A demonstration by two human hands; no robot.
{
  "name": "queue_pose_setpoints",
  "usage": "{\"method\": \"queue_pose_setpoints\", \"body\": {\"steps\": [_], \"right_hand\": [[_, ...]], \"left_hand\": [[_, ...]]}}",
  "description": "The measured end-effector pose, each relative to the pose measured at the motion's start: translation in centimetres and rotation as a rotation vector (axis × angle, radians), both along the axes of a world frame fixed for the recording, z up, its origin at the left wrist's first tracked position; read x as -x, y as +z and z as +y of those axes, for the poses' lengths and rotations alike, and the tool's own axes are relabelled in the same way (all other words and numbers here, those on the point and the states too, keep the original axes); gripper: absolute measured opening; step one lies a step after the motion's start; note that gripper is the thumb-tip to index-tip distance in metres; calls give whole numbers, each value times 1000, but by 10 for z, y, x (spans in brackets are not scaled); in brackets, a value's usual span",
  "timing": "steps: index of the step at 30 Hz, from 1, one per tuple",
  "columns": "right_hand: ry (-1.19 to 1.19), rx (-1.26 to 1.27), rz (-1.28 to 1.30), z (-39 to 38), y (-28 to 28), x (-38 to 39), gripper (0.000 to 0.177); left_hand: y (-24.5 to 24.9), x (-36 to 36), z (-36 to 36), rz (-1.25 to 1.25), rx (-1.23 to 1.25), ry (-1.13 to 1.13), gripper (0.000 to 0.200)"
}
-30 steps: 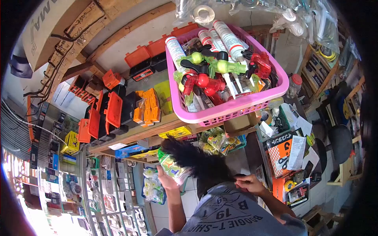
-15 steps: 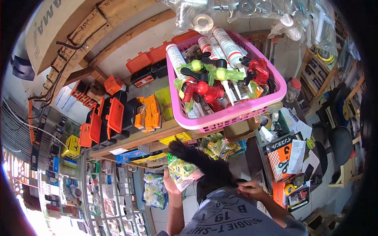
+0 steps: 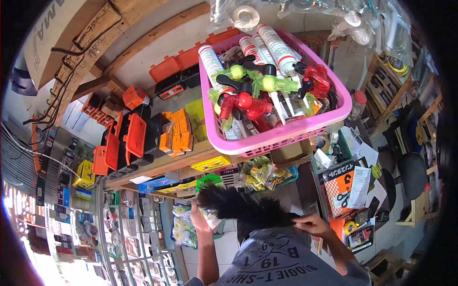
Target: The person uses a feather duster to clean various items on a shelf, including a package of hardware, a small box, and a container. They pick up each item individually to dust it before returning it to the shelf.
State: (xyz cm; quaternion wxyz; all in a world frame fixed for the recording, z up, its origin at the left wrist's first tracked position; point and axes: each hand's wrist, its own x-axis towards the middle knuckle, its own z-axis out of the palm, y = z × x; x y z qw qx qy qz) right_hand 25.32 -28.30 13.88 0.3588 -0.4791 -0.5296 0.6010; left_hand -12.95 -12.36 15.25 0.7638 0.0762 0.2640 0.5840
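My left hand (image 3: 200,220) is closed at the side of a printed plastic packet (image 3: 210,218), held low in front of my chest. Much of the packet is covered by the black feather duster (image 3: 243,205). My right hand (image 3: 312,225) grips the duster at its right end, fingers wrapped round it beside my shirt. The feathers stretch leftward across the packet's face, below the shelf edge.
Above my hands a pink basket (image 3: 281,138) on the shelf holds taps and sealant tubes. Orange toolboxes (image 3: 136,138) and orange cartons (image 3: 177,132) line the shelf. Bagged goods (image 3: 184,226) are at lower left; papers and a scissors box (image 3: 341,190) lie right.
The feather duster has swung lower and more level, covering more of the packet. My left hand has shifted slightly left and the packet has turned, showing less of its face.
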Motion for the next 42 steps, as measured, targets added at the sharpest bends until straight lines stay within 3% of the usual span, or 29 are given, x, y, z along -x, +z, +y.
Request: {"method": "queue_pose_setpoints", "body": {"steps": [5,7,9,12,13,15,16,17,19,20,21,23,25,27,29,31,33,34,37,40,42], "right_hand": [[-75,21,-23,7,8,4,27],[-125,72,-9,12,-2,9,27],[-162,35,27,14,-13,14,29],[-55,43,-14,7,-3,7,27],[-50,40,-16,5,6,4,27],[60,16,-115,2,22,-2,28],[55,29,-109,-1,21,-1,28],[53,28,-109,1,22,1,28],[10,19,-245,8,26,10,28],[3,17,-246,9,18,18,28],[-92,2,-139,11,3,30,28],[-181,-19,-31,14,-3,41,28],[-36,-183,-87,17,-1,45,29],[5,-76,-60,9,-5,44,31],[-188,-18,-45,6,-5,44,32],[-148,-60,-48,6,-4,47,33],[-117,-107,-52,10,-3,48,33],[-115,-125,-67,11,-1,46,34],[-171,-82,-16,5,-24,38,33],[-149,-74,-68,15,7,37,30],[-131,-74,-98,13,-1,29,30]], "left_hand": [[3,-24,-15,21,19,-146,46],[-13,-36,-22,-206,60,-261,52],[-4,-46,-22,-330,25,-214,53],[-17,-21,-8,-154,-79,-179,49],[-9,-20,-3,40,56,-10,48],[-14,-3,-2,438,-293,-50,45],[-10,4,-4,6,-119,-164,43],[-21,5,-2,5,-120,-166,43],[-53,-2,1,750,-389,-67,47],[4,-47,-2,13,78,-53,48],[10,-60,-10,-35,27,-88,52],[3,-85,-11,73,83,89,54],[7,-82,-2,63,59,95,54],[13,-76,3,43,31,110,55],[17,-66,4,26,3,130,56],[14,-60,6,84,-39,161,55],[-22,-45,6,599,-369,209,54],[-14,-45,7,599,-369,206,54],[10,-42,10,-69,-129,93,58],[-8,-25,18,30,-87,201,57],[-12,-19,21,102,-24,279,56]]}}
